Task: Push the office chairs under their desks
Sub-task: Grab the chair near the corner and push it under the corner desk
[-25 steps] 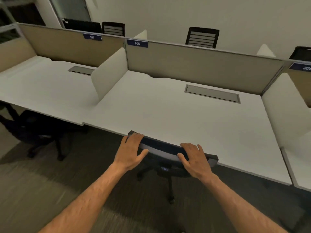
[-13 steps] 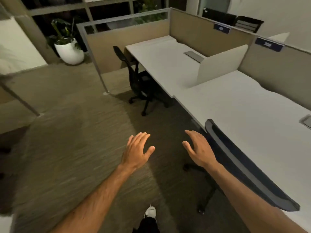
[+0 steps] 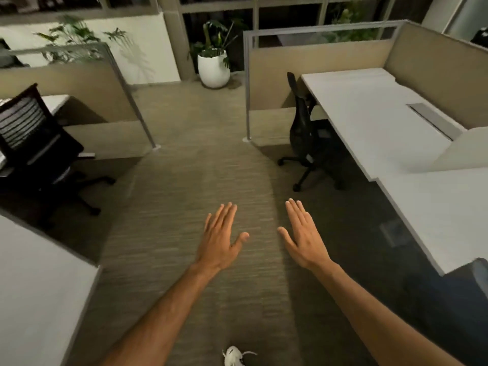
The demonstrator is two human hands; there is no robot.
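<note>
Grey-brown ribbed carpet (image 3: 200, 186) fills the aisle ahead of me. Both arms reach out over it, palms down. Left hand (image 3: 220, 237): fingers (image 3: 227, 212) straight and together, thumb out, grasping nothing. Right hand (image 3: 303, 233): same, fingers flat and released, touching nothing.

Right side: long white laminate desk (image 3: 369, 122) against a tan fabric partition (image 3: 435, 72). A black mesh-back office chair (image 3: 301, 128) stands at its far end, seat partly under the desk edge, back and wheeled base out on the carpet. At the lower right edge a dark blue chair back (image 3: 472, 273) shows just beside the desk edge; I cannot tell how far under it sits.

Left side: a black office chair with a slatted back (image 3: 29, 138), near another white desk (image 3: 56, 101), base out in the open.

Far end: white round planter with a green leafy plant (image 3: 213, 67). White shoe (image 3: 233, 356) at the bottom edge.
</note>
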